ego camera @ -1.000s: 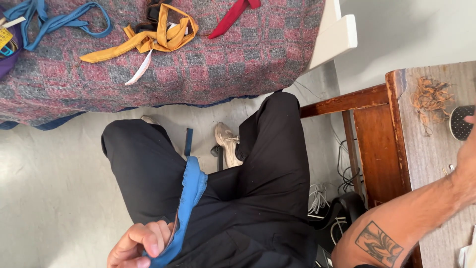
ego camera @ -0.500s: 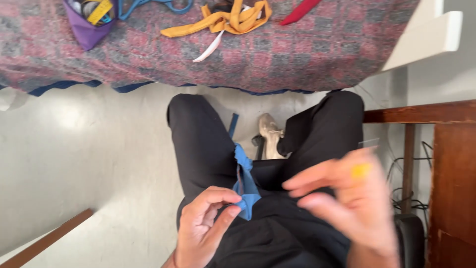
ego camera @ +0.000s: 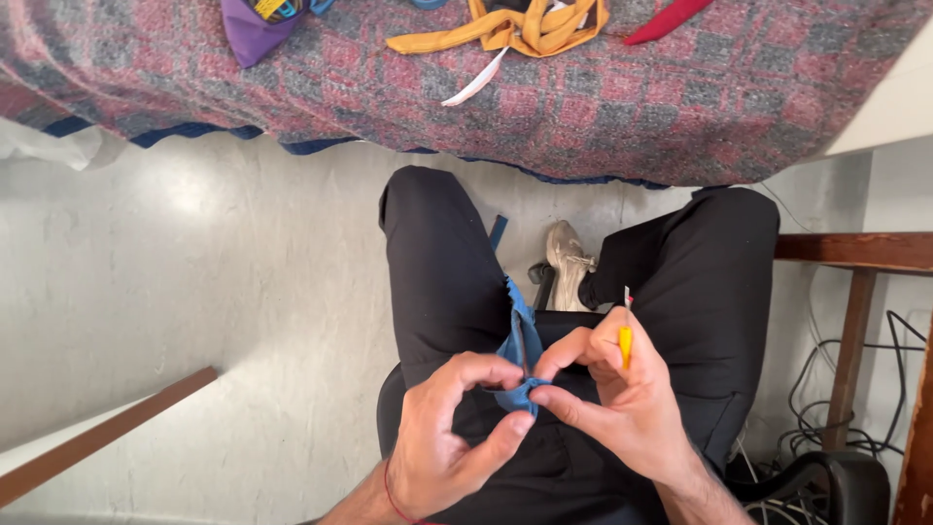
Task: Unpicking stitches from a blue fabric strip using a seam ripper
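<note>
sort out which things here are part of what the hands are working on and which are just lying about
In hand:
- blue fabric strip, pinched by left hand and right hand over the lap
- small yellow-handled tool, in the right hand's grip

Lying about:
- yellow strap, red strip and purple pouch on the patterned blanket
- cables on the floor

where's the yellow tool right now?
Head view, right of centre: the yellow tool is in the right hand, over the lap, beside the blue strap both hands pinch.

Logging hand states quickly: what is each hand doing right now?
Left hand: pinching the blue fabric strip.
Right hand: pinching the same strip, holding a yellow tool.
</note>
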